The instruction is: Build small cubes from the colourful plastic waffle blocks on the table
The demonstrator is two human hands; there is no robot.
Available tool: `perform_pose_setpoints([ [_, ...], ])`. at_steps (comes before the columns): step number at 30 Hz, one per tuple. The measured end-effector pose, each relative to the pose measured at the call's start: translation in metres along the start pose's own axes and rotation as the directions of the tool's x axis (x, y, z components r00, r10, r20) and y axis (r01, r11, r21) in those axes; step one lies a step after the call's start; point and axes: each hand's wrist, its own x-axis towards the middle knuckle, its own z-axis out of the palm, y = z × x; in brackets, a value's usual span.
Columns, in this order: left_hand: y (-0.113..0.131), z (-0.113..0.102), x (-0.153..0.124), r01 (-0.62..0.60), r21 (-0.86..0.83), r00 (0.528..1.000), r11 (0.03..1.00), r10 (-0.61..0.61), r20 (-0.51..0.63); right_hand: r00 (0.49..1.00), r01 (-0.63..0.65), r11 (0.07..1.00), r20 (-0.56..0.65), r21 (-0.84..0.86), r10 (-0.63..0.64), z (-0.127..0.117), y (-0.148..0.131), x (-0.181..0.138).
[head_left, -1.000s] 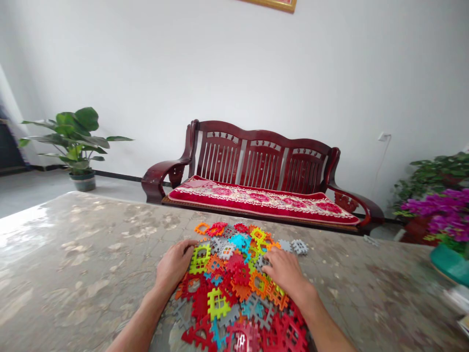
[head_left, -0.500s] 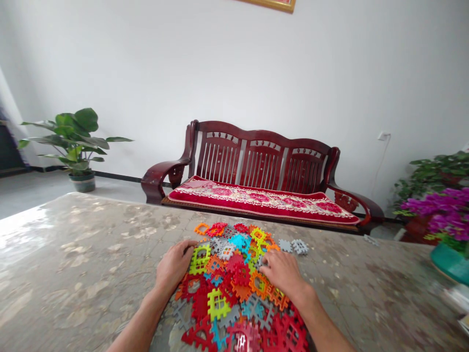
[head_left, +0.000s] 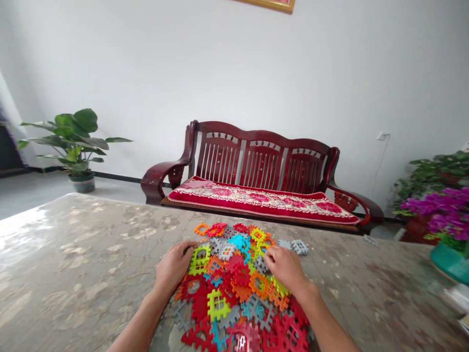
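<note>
A heap of coloured plastic interlocking tiles (head_left: 241,275) with toothed edges and window-like cutouts lies between my hands. Beside its left edge rests my left hand (head_left: 175,266), loosely open, its index finger reaching along a lime-green window tile (head_left: 200,260); no tile shows in its grasp. Over the right side of the heap, my right hand (head_left: 285,266) has its fingers curled in. A lime-green tile (head_left: 280,287) shows just under its palm, and a grey tile (head_left: 261,265) lies by its fingertips. What the curled fingers enclose is hidden.
The heap lies on a long table with a patterned cover (head_left: 110,244). Grey tiles (head_left: 300,247) sit past my right hand. Purple flowers in a green pot (head_left: 450,261) stand at the right edge. Behind the table is a wooden bench with a red runner (head_left: 262,198).
My right hand has shifted slightly up and right, its fingers curling tighter. The grey tile by its fingertips and a lime-green tile under its palm are now exposed. My left hand stays put.
</note>
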Motion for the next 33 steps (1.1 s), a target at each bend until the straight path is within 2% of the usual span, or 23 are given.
perform_pose_setpoints([
  [7, 0.002, -0.001, -0.001, -0.005, 0.005, 1.000, 1.000, 0.005, -0.008, 0.991, -0.076, 0.997, 0.111, 0.017, 0.073, -0.002, 0.005, -0.002],
  [22, 0.001, 0.000, -0.001, 0.005, -0.001, 1.000, 1.000, -0.005, -0.002, 0.990, -0.068, 0.997, 0.119, -0.038, 0.072, 0.008, -0.003, -0.004],
  [29, 0.000, 0.001, 0.000, -0.001, -0.004, 1.000, 1.000, 0.001, -0.012, 0.995, -0.010, 0.991, 0.093, -0.132, 0.022, 0.000, -0.012, -0.005],
  [33, 0.000, 0.001, 0.000, 0.001, -0.001, 1.000, 1.000, -0.001, -0.012, 0.998, 0.004, 0.991, 0.056, -0.131, 0.004, 0.000, -0.015, -0.006],
])
